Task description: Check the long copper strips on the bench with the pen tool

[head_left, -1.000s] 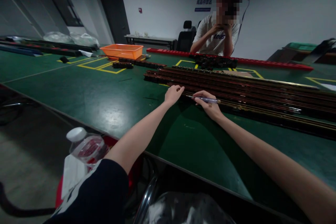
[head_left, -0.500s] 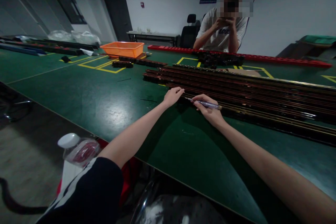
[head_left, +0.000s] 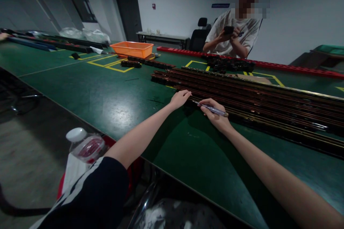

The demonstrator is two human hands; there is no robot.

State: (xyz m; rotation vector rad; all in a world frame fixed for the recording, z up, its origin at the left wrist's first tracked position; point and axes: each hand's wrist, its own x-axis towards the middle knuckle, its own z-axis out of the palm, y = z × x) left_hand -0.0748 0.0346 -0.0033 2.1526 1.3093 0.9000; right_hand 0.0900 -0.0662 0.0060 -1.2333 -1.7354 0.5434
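Long, thin dark strips with brownish and yellowish edges lie side by side across the green table. My left hand is closed over the left end of the strip nearest me, its fingertips partly hidden. In my right hand is a screwdriver with a clear purplish handle, held like a pen. Its thin shaft points left toward my left fingertips and meets the near strip; the exact contact of the tip is too small to make out.
An orange basket stands farther back, with short dark pieces before it. A red slotted rail runs along the far side, near a dark heap. Opposite sits a person holding something dark. A white-capped jar stands beside the near edge.
The view has shifted slightly, moving the scene to the right. My hands keep nearly the same pose at the strip's end. The person opposite has lowered their hands and the dark object.
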